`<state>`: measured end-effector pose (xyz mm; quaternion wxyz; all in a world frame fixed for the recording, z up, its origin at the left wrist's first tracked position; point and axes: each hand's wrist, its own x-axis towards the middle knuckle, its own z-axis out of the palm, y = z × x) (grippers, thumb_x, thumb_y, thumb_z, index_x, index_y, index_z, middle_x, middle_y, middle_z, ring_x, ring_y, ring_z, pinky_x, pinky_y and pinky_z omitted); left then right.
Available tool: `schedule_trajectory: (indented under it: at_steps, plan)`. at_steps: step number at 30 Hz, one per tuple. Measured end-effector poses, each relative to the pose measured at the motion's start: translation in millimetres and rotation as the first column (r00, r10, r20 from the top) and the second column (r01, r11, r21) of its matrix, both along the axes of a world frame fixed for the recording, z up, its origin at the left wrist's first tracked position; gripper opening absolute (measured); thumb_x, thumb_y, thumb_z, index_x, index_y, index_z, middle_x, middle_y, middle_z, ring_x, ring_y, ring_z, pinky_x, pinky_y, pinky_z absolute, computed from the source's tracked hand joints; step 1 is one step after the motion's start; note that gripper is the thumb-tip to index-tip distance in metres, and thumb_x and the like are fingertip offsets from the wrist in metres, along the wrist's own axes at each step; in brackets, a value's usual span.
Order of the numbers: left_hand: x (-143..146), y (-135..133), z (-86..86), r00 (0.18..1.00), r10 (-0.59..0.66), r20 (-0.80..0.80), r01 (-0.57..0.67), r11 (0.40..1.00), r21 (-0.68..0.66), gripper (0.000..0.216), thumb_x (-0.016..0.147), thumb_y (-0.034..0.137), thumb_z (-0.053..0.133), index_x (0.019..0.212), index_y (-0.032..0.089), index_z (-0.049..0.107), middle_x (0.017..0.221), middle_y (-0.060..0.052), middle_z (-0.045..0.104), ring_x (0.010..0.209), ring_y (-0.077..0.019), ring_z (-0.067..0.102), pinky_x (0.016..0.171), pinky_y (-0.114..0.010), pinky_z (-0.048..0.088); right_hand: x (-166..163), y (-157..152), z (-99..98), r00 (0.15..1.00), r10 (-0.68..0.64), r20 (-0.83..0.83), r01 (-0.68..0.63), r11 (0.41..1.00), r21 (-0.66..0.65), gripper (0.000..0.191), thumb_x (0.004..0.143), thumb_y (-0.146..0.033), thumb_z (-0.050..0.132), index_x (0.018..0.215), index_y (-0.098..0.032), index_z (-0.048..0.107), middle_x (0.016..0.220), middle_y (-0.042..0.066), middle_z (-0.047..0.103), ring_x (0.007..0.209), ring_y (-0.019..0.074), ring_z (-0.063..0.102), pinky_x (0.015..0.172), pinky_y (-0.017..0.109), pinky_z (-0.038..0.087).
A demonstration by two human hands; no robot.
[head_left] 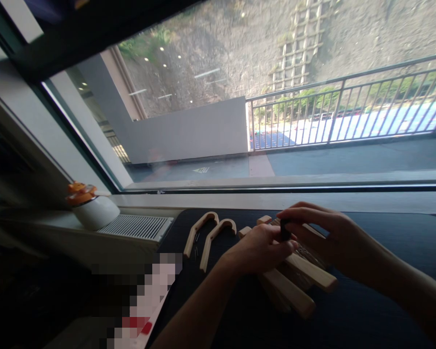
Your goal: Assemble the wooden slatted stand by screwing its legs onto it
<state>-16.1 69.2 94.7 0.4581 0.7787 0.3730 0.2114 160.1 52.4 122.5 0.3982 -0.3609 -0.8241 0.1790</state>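
My left hand (256, 249) is closed, with its thumb and fingers at the lower end of a small dark piece (285, 230); its kind is too dim to make out. From the other side, the fingers of my right hand (321, 225) pinch the upper part of that piece. Below both hands lie several straight pale wooden bars (294, 293) with rounded ends, partly hidden by the hands. Two hooked wooden pieces (196, 235) rest side by side to the left. Thin metal pins or screws (196, 249) lie between those hooks.
The dark tabletop (366, 315) meets a white window ledge (312, 199) at the back. On a vented surface (138, 227) at left stands a white container with an orange top (94, 208). A pixelated patch (152, 291) borders the table's left edge.
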Motion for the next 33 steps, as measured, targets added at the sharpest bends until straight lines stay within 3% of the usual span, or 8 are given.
schedule_trajectory:
  at_steps: [4, 7, 10, 14, 22, 26, 28, 33]
  plan:
    - [-0.8, -2.4, 3.8, 0.999, 0.009, -0.036, -0.011, 0.998, -0.067, 0.032, 0.083, 0.042, 0.051, 0.097, 0.016, 0.063, 0.078, -0.001, 0.056, 0.069, -0.0130, 0.051, 0.058, -0.024, 0.039, -1.2, 0.6, -2.8, 0.991, -0.133, 0.022, 0.134, 0.990, -0.046, 0.018, 0.082, -0.037, 0.058, 0.085, -0.020, 0.062, 0.079, 0.004, 0.064, 0.069, 0.0173, 0.061, 0.057, 0.027, 0.051]
    - [-0.6, -3.5, 5.0, 0.999, 0.004, -0.035, -0.006, 0.998, -0.055, 0.031, 0.084, 0.041, 0.050, 0.098, 0.017, 0.063, 0.080, -0.001, 0.057, 0.071, -0.0136, 0.052, 0.060, -0.025, 0.039, 0.9, -0.8, -4.7, 0.981, -0.192, 0.034, 0.194, 0.978, -0.082, 0.025, 0.080, -0.044, 0.061, 0.089, -0.021, 0.062, 0.084, 0.005, 0.066, 0.072, 0.0197, 0.063, 0.057, 0.029, 0.052]
    - [0.6, -2.2, 1.8, 1.000, 0.002, -0.005, -0.002, 1.000, -0.004, 0.030, 0.085, 0.040, 0.048, 0.095, 0.017, 0.063, 0.082, -0.001, 0.057, 0.073, -0.0141, 0.052, 0.062, -0.025, 0.040, 3.4, -2.9, -2.9, 0.989, -0.150, 0.014, 0.150, 0.987, -0.062, 0.026, 0.084, -0.038, 0.056, 0.103, -0.022, 0.063, 0.095, 0.007, 0.067, 0.080, 0.0212, 0.064, 0.064, 0.029, 0.054]
    - [2.0, 0.0, -3.2, 1.000, 0.024, 0.001, -0.024, 1.000, -0.003, 0.031, 0.086, 0.041, 0.047, 0.094, 0.016, 0.063, 0.081, -0.001, 0.057, 0.073, -0.0138, 0.052, 0.062, -0.025, 0.039, 5.7, -1.1, -1.6, 1.000, -0.022, -0.006, 0.022, 0.999, -0.029, 0.020, 0.087, -0.029, 0.052, 0.100, -0.024, 0.067, 0.101, 0.004, 0.067, 0.090, 0.0199, 0.063, 0.076, 0.028, 0.052]
    - [1.8, 0.8, -1.9, 0.999, 0.039, 0.003, -0.039, 0.998, 0.050, 0.030, 0.084, 0.041, 0.049, 0.093, 0.016, 0.063, 0.078, 0.000, 0.054, 0.070, -0.0121, 0.049, 0.061, -0.024, 0.039, 0.6, 5.3, -9.1, 0.988, -0.150, -0.039, 0.149, 0.988, -0.042, 0.016, 0.082, -0.034, 0.059, 0.089, -0.020, 0.063, 0.080, 0.003, 0.065, 0.071, 0.0174, 0.062, 0.059, 0.027, 0.051]
    - [3.0, 0.7, -3.3, 0.999, 0.043, 0.031, -0.043, 0.999, 0.023, 0.030, 0.083, 0.038, 0.050, 0.093, 0.014, 0.064, 0.077, -0.001, 0.055, 0.070, -0.0121, 0.050, 0.061, -0.023, 0.039, -0.7, 2.6, -4.6, 0.990, -0.130, -0.062, 0.131, 0.991, 0.011, 0.015, 0.083, -0.032, 0.056, 0.084, -0.019, 0.063, 0.094, 0.007, 0.066, 0.078, 0.0187, 0.063, 0.064, 0.029, 0.052]
    - [3.1, -0.3, -2.3, 0.998, 0.036, 0.046, -0.036, 0.999, -0.005, 0.030, 0.084, 0.038, 0.049, 0.094, 0.014, 0.064, 0.079, -0.001, 0.056, 0.070, -0.0120, 0.050, 0.061, -0.023, 0.039, 0.2, 1.4, -2.2, 0.990, -0.124, -0.073, 0.121, 0.992, -0.033, 0.017, 0.083, -0.033, 0.054, 0.084, -0.020, 0.065, 0.100, 0.008, 0.066, 0.082, 0.0203, 0.064, 0.067, 0.029, 0.053]
    - [2.6, -2.6, 1.4, 0.999, 0.038, 0.002, -0.038, 0.999, -0.016, 0.031, 0.084, 0.040, 0.049, 0.092, 0.014, 0.063, 0.077, -0.001, 0.055, 0.069, -0.0123, 0.050, 0.059, -0.023, 0.038, 1.0, 1.2, -1.6, 0.985, -0.167, -0.049, 0.162, 0.983, -0.085, 0.019, 0.082, -0.033, 0.055, 0.093, -0.021, 0.065, 0.079, 0.004, 0.068, 0.070, 0.0184, 0.064, 0.058, 0.027, 0.052]
